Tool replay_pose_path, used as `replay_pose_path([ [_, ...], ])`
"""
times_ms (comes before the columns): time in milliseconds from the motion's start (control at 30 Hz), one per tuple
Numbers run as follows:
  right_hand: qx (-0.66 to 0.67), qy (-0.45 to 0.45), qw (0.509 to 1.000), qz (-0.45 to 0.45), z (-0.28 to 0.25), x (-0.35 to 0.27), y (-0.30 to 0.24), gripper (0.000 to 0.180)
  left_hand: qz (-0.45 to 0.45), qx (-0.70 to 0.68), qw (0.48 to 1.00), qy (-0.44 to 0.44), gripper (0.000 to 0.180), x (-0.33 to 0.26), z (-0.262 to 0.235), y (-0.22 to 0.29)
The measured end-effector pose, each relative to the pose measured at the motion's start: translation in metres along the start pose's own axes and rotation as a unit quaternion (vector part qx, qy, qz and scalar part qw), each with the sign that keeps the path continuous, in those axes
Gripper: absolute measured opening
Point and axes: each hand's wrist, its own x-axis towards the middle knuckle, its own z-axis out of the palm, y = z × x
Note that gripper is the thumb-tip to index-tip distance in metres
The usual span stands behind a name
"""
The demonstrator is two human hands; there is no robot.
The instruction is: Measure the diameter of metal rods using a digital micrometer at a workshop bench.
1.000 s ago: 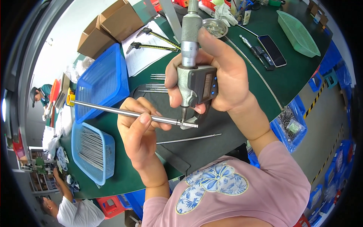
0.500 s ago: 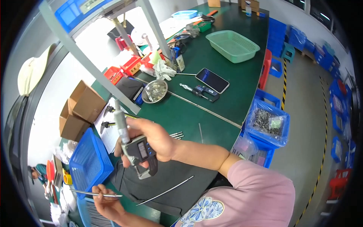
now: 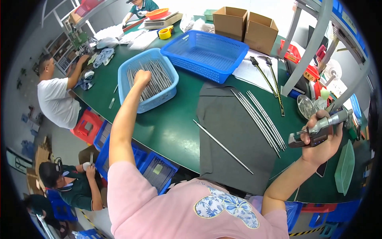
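A: Right grip (image 3: 324, 148)?
B: One micrometer (image 3: 318, 126), fingers wrapped snugly round it; held up off the bench (image 3: 167, 137), presumably to save setting it down.
A: Left grip (image 3: 142, 79)?
B: Fingers curled, knuckles up, at the rods (image 3: 158, 81) in the light-blue basket (image 3: 161, 102). Fingertips hidden: cannot tell whether closed on one.
A: Next to the left grip?
B: Blue basket (image 3: 221, 75), one, to its right and a little beyond.
A: Between the grips?
B: Mat (image 3: 215, 119), dark, probably there to spare the metal. Single rod (image 3: 223, 147), aslant on it, perhaps set apart on purpose. Row of rods (image 3: 258, 121), nearer the right grip; likely grouped to keep them from the basketed lot.
A: Farther out?
B: Calipers (image 3: 262, 75), two, partly on papers (image 3: 242, 73), beyond the right grip and to its left.
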Motion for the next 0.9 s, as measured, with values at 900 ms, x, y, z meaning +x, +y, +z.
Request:
replay_pose_path([
  [900,0.095,-0.071,0.993,0.009,-0.021,0.012,0.010,0.058,0.761,0.186,0.588,-0.202,0.028,-0.190,0.197,0.124],
])
